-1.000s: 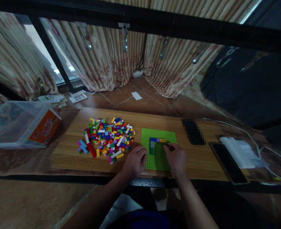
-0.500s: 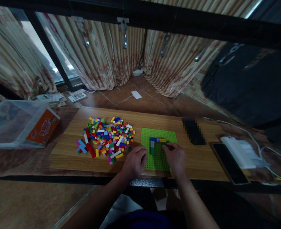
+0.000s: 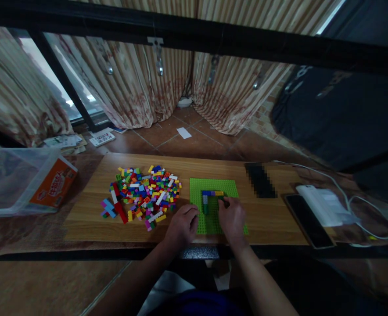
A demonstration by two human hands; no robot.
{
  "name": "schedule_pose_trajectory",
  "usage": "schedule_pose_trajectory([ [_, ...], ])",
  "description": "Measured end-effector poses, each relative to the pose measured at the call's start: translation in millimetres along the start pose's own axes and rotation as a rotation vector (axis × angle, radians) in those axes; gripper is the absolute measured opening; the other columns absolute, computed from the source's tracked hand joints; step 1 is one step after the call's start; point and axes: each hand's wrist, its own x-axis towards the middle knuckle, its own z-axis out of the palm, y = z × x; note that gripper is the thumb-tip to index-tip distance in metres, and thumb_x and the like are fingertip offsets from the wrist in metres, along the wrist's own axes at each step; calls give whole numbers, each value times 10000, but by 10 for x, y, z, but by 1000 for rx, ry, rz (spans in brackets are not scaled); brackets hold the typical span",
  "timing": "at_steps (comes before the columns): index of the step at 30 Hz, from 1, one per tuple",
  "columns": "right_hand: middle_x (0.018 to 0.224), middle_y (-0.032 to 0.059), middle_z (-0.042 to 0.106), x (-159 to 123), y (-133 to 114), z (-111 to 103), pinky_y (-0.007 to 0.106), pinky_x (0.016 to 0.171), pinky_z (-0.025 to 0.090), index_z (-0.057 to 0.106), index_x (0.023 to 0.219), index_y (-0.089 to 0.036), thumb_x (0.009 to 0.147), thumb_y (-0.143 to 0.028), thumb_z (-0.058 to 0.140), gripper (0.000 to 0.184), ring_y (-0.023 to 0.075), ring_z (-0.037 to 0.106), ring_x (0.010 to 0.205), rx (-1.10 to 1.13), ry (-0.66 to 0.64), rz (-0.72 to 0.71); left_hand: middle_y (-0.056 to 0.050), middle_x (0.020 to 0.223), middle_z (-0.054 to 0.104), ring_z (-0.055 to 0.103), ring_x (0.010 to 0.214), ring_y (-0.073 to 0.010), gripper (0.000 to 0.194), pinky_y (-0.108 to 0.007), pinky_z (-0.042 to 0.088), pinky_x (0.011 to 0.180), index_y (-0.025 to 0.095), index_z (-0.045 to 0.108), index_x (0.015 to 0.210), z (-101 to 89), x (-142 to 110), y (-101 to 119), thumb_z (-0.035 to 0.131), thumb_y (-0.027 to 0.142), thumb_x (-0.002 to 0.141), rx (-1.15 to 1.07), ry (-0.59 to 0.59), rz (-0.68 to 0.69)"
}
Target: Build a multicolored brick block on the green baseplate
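A bright green studded baseplate (image 3: 214,219) lies flat on the wooden board. On it, toy bricks form a corner: a back row of blue, purple and yellow bricks (image 3: 213,193), and a left column of grey-blue and green bricks (image 3: 205,205). My right hand (image 3: 232,217) is closed in a pinch at the right end of the row, on a dark green brick (image 3: 220,198) mostly covered by the fingers. At the baseplate's left edge rests my left hand (image 3: 183,223), its fingers curled in; anything inside them is hidden.
Loose bricks (image 3: 148,193) are heaped left of the baseplate. A clear plastic box (image 3: 19,184) with an orange label stands far left. To the right lie a pixelated dark object (image 3: 260,180), a black phone (image 3: 307,219), and a white device (image 3: 319,206) with a cable.
The whole view has shifted slightly with the head. My right hand keeps its pinch at the row's right end, and my left hand stays by the baseplate's left edge.
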Motion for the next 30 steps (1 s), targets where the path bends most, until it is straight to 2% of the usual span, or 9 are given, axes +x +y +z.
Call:
schedule_pose_trajectory([
  [8, 870, 126, 697, -7, 70, -37, 350, 736, 467, 686, 955, -144, 873, -414, 482, 348, 238, 641, 795, 84, -6, -48, -72, 1022, 634, 607, 964, -178, 160, -342, 525, 864, 190, 613, 956, -4, 4, 3, 492, 129, 870, 61, 13, 6],
  [13, 901, 137, 700, -3, 144, -125, 355, 751, 481, 675, 997, -127, 886, -462, 453, 417, 233, 641, 790, 162, -12, -55, -80, 1104, 629, 583, 1032, -209, 231, -390, 503, 910, 195, 606, 1058, 0, 89, 152, 512, 128, 858, 182, 43, 13],
  [18, 966, 160, 708, 49, 367, -325, 369, 790, 486, 687, 970, -120, 906, -404, 395, 412, 247, 652, 842, 232, 52, -35, -86, 1311, 573, 512, 1189, -233, 373, -430, 430, 1026, 187, 556, 1238, 140, 375, 303, 530, 168, 867, 321, -157, 118],
  [22, 953, 150, 719, 138, 625, -486, 373, 790, 497, 696, 951, -133, 880, -391, 429, 378, 250, 661, 854, 218, 65, -31, -88, 1423, 498, 401, 1331, -271, 453, -520, 330, 1096, 205, 493, 1334, 308, 551, 312, 546, 254, 886, 455, -287, 172],
  [26, 964, 124, 725, 209, 833, -572, 376, 809, 505, 703, 933, -158, 862, -373, 442, 346, 243, 662, 879, 225, 24, -49, -99, 1465, 452, 345, 1380, -288, 494, -589, 251, 1119, 215, 434, 1391, 390, 574, 291, 496, 360, 923, 539, -347, 220],
  [30, 961, 107, 728, 213, 926, -565, 369, 827, 505, 707, 926, -170, 859, -351, 452, 320, 232, 669, 879, 270, -12, -54, -110, 1476, 437, 336, 1388, -295, 503, -628, 196, 1127, 205, 416, 1411, 413, 564, 304, 470, 358, 935, 588, -358, 231],
])
